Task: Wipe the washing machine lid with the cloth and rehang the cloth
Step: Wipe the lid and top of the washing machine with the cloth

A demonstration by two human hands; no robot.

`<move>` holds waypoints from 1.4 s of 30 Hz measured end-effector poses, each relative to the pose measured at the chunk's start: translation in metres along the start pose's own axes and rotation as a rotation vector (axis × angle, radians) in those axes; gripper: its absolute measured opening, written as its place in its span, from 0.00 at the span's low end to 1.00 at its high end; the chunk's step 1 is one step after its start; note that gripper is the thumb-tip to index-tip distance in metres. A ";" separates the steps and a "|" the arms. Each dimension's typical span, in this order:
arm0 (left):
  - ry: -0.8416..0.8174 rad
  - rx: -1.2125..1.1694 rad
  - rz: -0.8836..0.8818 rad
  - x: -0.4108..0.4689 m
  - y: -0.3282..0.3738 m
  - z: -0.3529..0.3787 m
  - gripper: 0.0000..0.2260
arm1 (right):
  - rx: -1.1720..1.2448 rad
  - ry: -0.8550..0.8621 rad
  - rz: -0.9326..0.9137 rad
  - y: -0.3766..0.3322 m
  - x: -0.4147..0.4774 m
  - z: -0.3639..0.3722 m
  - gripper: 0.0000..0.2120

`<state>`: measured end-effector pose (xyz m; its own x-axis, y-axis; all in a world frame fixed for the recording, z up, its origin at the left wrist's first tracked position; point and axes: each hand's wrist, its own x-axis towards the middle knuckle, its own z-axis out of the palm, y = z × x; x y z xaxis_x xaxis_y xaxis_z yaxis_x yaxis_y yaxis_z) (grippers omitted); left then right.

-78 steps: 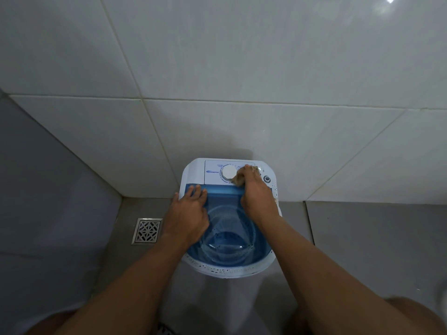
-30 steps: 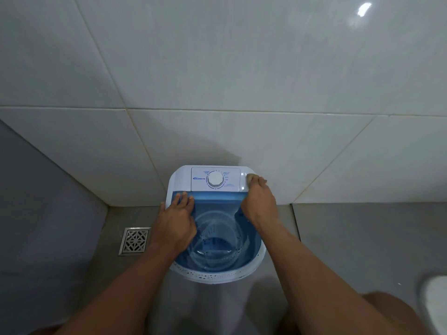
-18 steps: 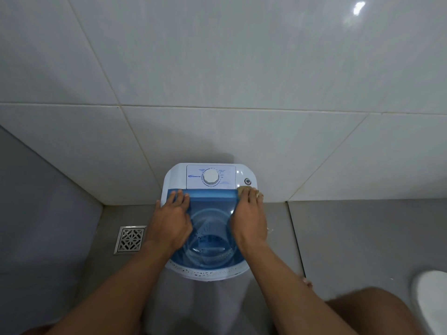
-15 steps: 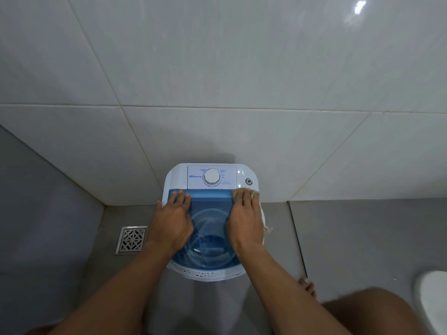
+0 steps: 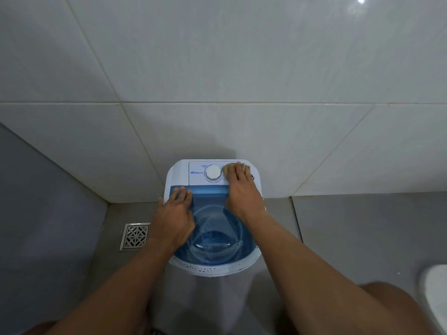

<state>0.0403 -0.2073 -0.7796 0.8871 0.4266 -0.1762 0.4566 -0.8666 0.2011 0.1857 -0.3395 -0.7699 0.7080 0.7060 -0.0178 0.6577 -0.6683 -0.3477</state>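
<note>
Head view, looking down: a small white washing machine [image 5: 212, 268] is seen standing against a tiled wall [image 5: 217, 68], taken as the landmark. Its translucent blue lid [image 5: 212, 228] is shut, with the drum visible through it. Behind the lid, on the white control panel [image 5: 197, 176], a round dial [image 5: 213, 172] is set.

Right hand [image 5: 243, 192] is laid flat, fingers extended together, over the panel just right of the dial; a beige cloth [image 5: 227, 168] is pressed beneath the fingertips, only its edges showing. Whether the cloth is gripped or merely pressed cannot be told.

Left hand [image 5: 175, 218] is spread flat, palm down, on the lid's left rear part, fingers reaching the lid's back edge; nothing is held.

Left of the machine, a metal floor drain [image 5: 135, 236] is set in grey floor. Far right of the machine, a white rounded fixture [image 5: 435, 298] is cut by the frame edge.
</note>
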 end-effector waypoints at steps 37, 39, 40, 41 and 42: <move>-0.006 -0.056 -0.024 0.000 0.005 -0.003 0.25 | 0.170 0.115 0.270 -0.002 -0.048 0.019 0.28; -0.010 -0.060 -0.019 0.000 0.004 -0.004 0.25 | 0.143 0.115 0.266 -0.010 -0.052 0.022 0.30; -0.011 -0.062 -0.015 0.000 0.004 -0.005 0.25 | 0.137 0.117 0.248 -0.014 -0.054 0.024 0.31; -0.009 -0.062 -0.011 0.000 0.004 -0.006 0.24 | 0.131 0.118 0.222 -0.018 -0.056 0.026 0.31; -0.003 -0.058 -0.004 0.000 0.003 -0.007 0.24 | 0.128 0.118 0.195 -0.022 -0.056 0.028 0.31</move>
<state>0.0423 -0.2084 -0.7721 0.8851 0.4291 -0.1800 0.4634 -0.8483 0.2562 0.1246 -0.3583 -0.7873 0.8481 0.5297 0.0105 0.4732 -0.7485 -0.4646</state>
